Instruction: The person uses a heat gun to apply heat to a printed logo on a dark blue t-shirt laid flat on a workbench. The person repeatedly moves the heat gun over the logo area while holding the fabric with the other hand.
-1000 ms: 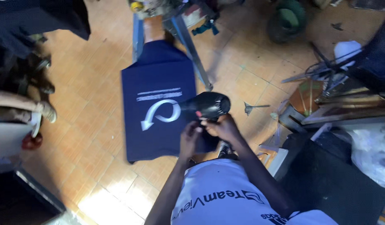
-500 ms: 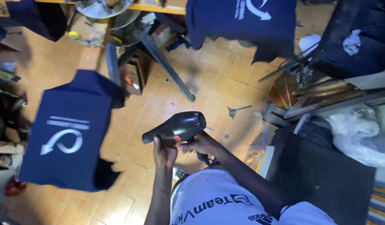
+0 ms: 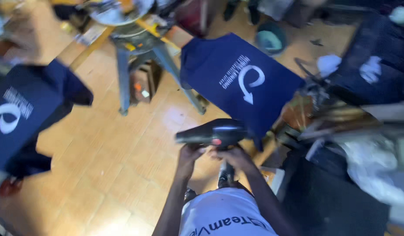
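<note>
A black hair dryer (image 3: 213, 133) is gripped from below by both hands: my left hand (image 3: 189, 155) under its nozzle end, my right hand (image 3: 231, 157) around the handle. The nozzle points left. Just beyond it a navy t-shirt with a white arrow print (image 3: 237, 83) lies stretched on a platen. Another navy shirt with the same white print (image 3: 18, 111) sits on a platen at the far left.
A metal stand with angled legs (image 3: 141, 57) rises from the tan tiled floor (image 3: 110, 166). A third dark shirt with a white print (image 3: 372, 70) is at the upper right. Clutter, white plastic (image 3: 377, 170) and a black surface (image 3: 329, 196) fill the right side.
The view has swung right: the left shirt slid toward the frame edge and the middle shirt came in front of the dryer. Both hands kept hold of the dryer.
</note>
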